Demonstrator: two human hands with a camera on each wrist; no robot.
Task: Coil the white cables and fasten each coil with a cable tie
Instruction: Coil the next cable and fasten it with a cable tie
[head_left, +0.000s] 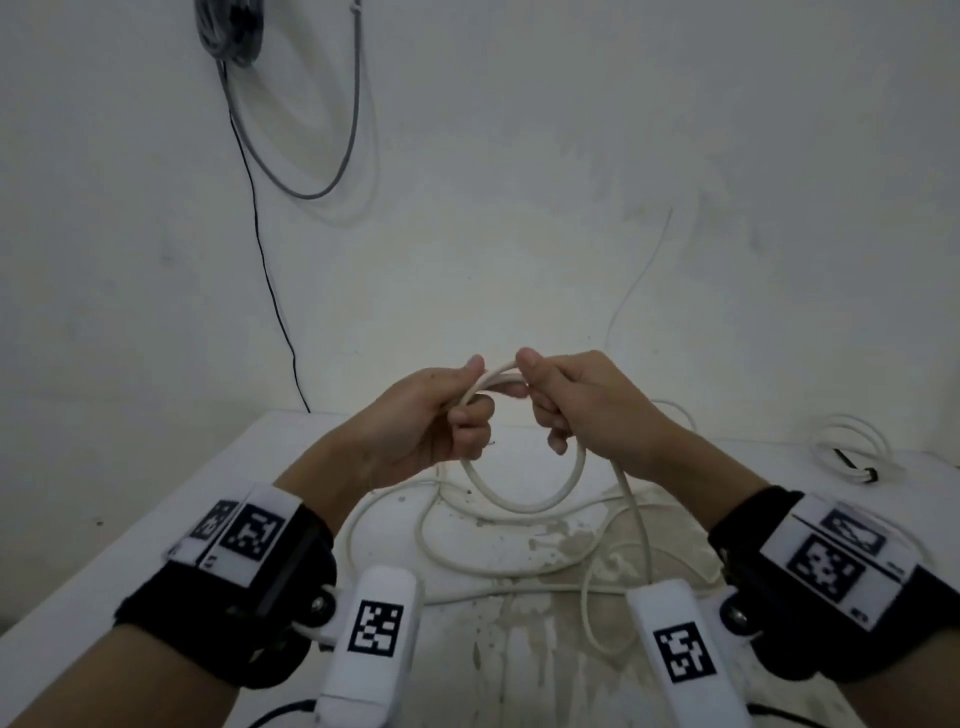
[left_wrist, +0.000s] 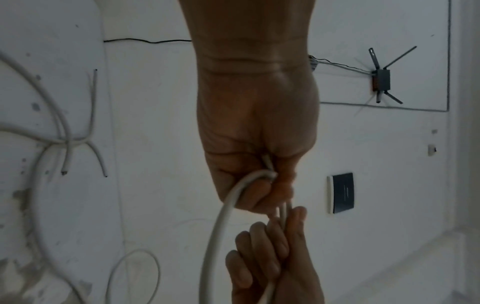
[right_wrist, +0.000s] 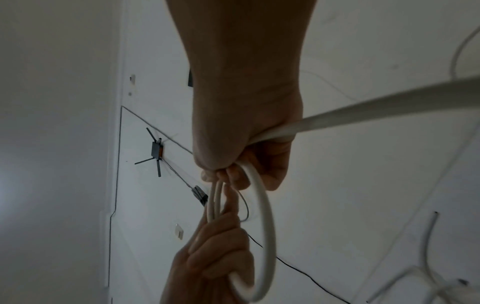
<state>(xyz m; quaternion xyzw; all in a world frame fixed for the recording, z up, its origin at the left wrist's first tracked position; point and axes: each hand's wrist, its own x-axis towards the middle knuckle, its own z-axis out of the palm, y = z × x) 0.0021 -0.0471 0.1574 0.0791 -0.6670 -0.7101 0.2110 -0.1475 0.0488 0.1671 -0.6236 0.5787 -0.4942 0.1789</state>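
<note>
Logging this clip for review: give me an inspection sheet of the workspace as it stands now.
Surface: white table, stained and flaking near the middle.
Job's things: white cable in a small loop held above the table; its slack lies below.
Finished coil: tied, far right.
Clutter: nothing seen.
Grippers: left hand and right hand both grip the loop's top.
Cables: black wire and grey loop on the wall.
Surroundings: white wall.

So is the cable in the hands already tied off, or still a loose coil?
Loose: the white cable forms a loop held by the left hand and right hand, no tie on it, its tail trailing onto the table.
</note>
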